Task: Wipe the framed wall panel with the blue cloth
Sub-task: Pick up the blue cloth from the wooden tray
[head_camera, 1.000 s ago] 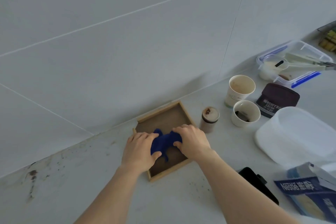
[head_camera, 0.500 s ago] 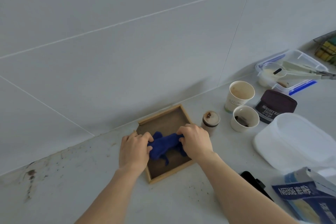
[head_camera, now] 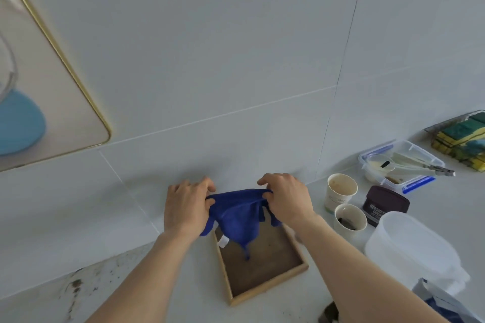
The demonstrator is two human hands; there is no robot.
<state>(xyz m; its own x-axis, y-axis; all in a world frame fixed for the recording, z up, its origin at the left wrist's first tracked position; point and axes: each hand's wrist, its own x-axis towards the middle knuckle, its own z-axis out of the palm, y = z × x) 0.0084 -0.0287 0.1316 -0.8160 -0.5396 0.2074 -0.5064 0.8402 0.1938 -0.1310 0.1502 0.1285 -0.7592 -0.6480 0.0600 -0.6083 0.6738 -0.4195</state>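
Both hands — left hand (head_camera: 186,208) and right hand (head_camera: 287,199) — pinch the blue cloth (head_camera: 238,215) taut between them above the wooden tray (head_camera: 265,294) by the counter's back edge — the framed wall panel (head_camera: 60,102) hangs upper left.

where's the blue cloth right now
The blue cloth is low in the middle of the head view, stretched between the left hand and right hand above the wooden tray.

blue cloth (head_camera: 237,215): deep blue, soft, bunched along its top edge, stretched between two hands, hanging in folds with a white tag at lower left, raised in front of the tiled wall | framed wall panel (head_camera: 49,92): pale face, thin gold frame, rounded lower corner, mounted upper left on the wall, well apart from the cloth
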